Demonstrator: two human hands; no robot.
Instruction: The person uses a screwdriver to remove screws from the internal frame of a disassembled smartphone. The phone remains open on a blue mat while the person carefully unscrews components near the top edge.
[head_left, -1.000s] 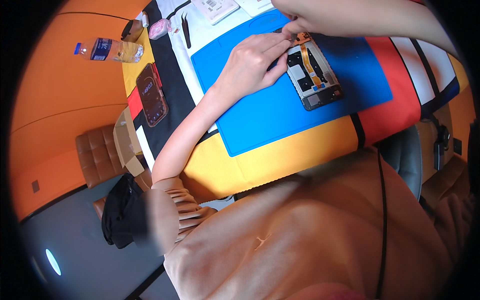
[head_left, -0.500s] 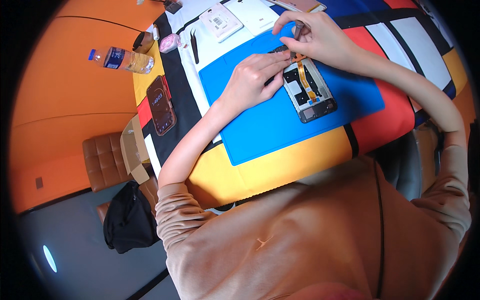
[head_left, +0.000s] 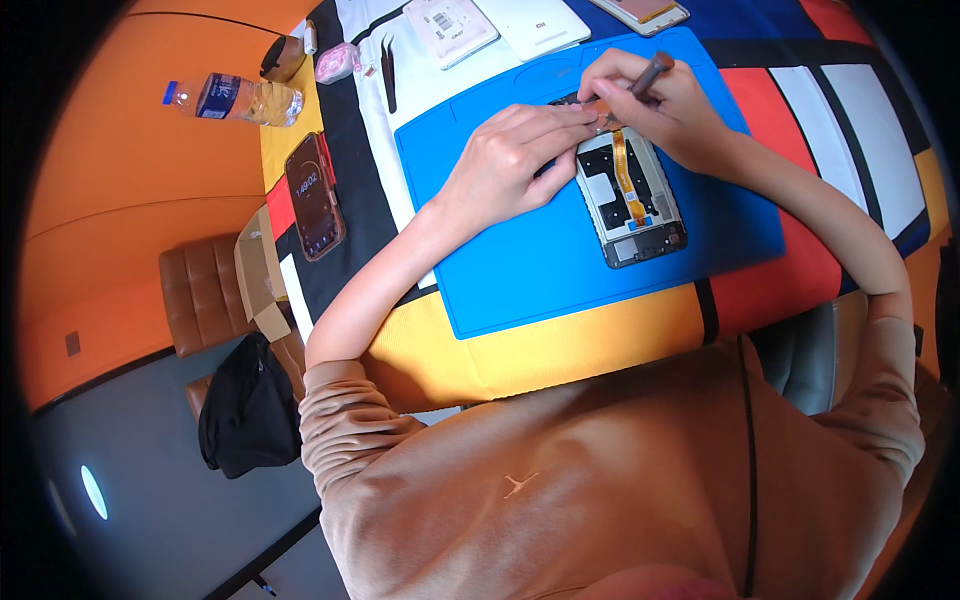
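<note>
An opened phone (head_left: 635,200), its back off, lies on a blue mat (head_left: 520,280). A yellow-orange flex cable (head_left: 625,165) runs lengthwise over its inner frame. My left hand (head_left: 515,160) is palm down at its left, fingers close together and pressed onto its far part, steadying it. My right hand (head_left: 675,115) grips a screwdriver (head_left: 654,74) with a grey-brown handle, tilted with the handle up and to the right. Its tip points down at the phone's far part, close to my left fingertips. Fingers partly hide that end of the phone.
Black tweezers (head_left: 388,75) lie left of the mat, near a pink case (head_left: 336,63). Two white phone-shaped pieces, one a panel (head_left: 540,28), lie behind. A lit smartphone (head_left: 315,195) and a water bottle (head_left: 235,98) are at the left; another phone (head_left: 645,12) lies far right.
The whole view has shifted slightly. My right hand has turned, and the screwdriver handle now leans further right and shows more. My left hand stays pressed on the phone.
</note>
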